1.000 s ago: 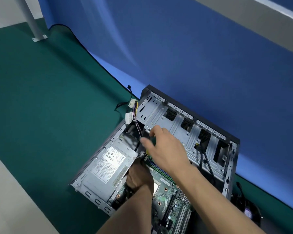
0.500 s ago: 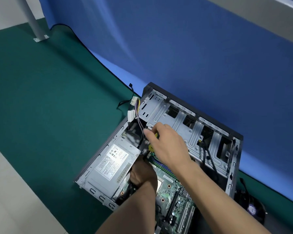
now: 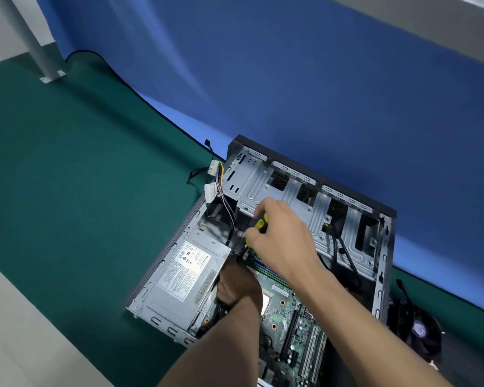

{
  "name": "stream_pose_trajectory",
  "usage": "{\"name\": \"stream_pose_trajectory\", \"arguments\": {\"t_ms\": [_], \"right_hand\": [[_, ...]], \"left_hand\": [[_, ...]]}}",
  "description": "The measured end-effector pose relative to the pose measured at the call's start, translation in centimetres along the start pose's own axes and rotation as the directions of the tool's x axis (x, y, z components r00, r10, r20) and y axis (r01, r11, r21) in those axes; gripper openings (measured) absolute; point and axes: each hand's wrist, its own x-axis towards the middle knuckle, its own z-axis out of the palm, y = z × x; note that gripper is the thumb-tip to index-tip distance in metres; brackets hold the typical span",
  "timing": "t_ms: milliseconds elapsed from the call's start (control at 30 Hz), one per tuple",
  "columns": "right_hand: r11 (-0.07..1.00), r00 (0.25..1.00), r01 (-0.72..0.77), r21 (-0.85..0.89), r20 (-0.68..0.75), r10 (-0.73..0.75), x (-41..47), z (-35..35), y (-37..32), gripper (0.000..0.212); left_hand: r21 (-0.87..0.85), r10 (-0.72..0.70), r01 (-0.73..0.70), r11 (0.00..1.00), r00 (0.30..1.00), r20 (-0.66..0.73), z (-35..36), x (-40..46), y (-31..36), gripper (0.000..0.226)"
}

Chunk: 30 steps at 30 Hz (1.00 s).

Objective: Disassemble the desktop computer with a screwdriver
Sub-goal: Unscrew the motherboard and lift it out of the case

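Fingers (image 3: 259, 209) of the right hand (image 3: 282, 236) curl round the yellow-and-black screwdriver (image 3: 259, 223), its shaft angling down from them toward the gap between the power supply (image 3: 185, 270) and the motherboard (image 3: 288, 311). Just below those fingers the left hand (image 3: 239, 283) sits clenched inside the open computer case (image 3: 386, 275), against the power supply's edge; what it grips, if anything, I cannot tell. To do this well, I'd say keep the tip square in the screw head, press along the shaft, and turn slowly so it doesn't slip onto the board. Both forearms reach forward and down into the case, the right wrist bent over the handle.
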Motion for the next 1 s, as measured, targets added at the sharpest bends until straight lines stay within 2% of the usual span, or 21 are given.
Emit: {"name": "stream_pose_trajectory", "arguments": {"t_ms": [67,167,433,700,867,1000], "right_hand": [[0.999,0.996,-0.027,0.031,-0.081,0.03,-0.4,-0.7,0.5,0.015],[0.995,0.984,-0.053,0.079,-0.166,0.065,-1.2,-1.7,1.7,0.015],[0.964,0.953,-0.079,0.254,-0.264,0.148,-4.7,-1.2,5.2,0.018],[0.902,0.942,-0.085,0.424,-0.26,0.211,-8.0,1.8,7.3,0.026],[0.869,0.944,-0.125,0.479,-0.213,0.253,-8.8,3.1,8.2,0.025],[0.857,0.942,-0.169,0.486,-0.176,0.286,-9.3,3.7,8.8,0.023]], "left_hand": [[0.01,0.012,-0.012,1.0,0.998,0.057,0.2,0.3,-0.2,0.023],[-0.006,-0.028,0.029,1.0,0.999,0.04,0.8,0.6,-0.5,0.028],[0.073,0.074,-0.071,0.995,0.997,-0.03,0.8,0.6,-0.3,0.024],[0.231,0.193,-0.187,0.955,0.981,-0.005,0.8,0.5,-0.4,0.014],[0.461,0.276,-0.285,0.84,0.957,0.09,1.0,1.0,-0.1,0.016],[0.555,0.324,-0.343,0.758,0.936,0.136,1.1,1.4,-0.3,0.023]]}}
